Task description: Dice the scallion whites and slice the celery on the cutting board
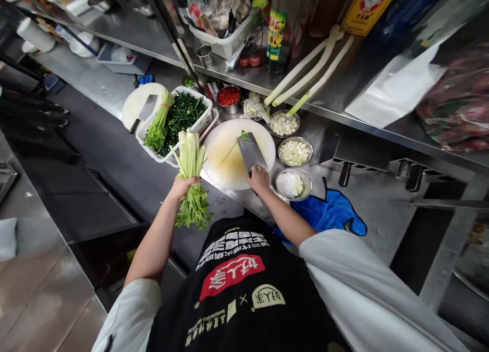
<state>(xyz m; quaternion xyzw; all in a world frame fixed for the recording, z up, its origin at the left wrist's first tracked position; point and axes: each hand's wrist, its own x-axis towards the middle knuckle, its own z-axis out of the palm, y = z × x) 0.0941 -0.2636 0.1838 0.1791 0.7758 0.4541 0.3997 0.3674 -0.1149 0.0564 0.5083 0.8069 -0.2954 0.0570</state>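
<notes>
My left hand (185,185) is wrapped round a bunch of celery (191,153), pale stalks up and leaves hanging below, held off the counter's front edge. In my right hand (259,179) is the handle of a cleaver (250,151), its broad blade over the round white cutting board (225,176). A thin green stem with a leaf (244,135) lies on the board beside the blade. Left of the board stands a white basket (210,118) with dark green chillies (187,110) and another bunch of celery (158,125).
Steel bowls of chopped white pieces (295,152) line the board's right side, near a blue cloth (328,212). Behind are a bowl of red chopped chillies (229,96) and a shelf bearing leeks (309,69). A second cleaver (148,107) rests on another round board (133,100).
</notes>
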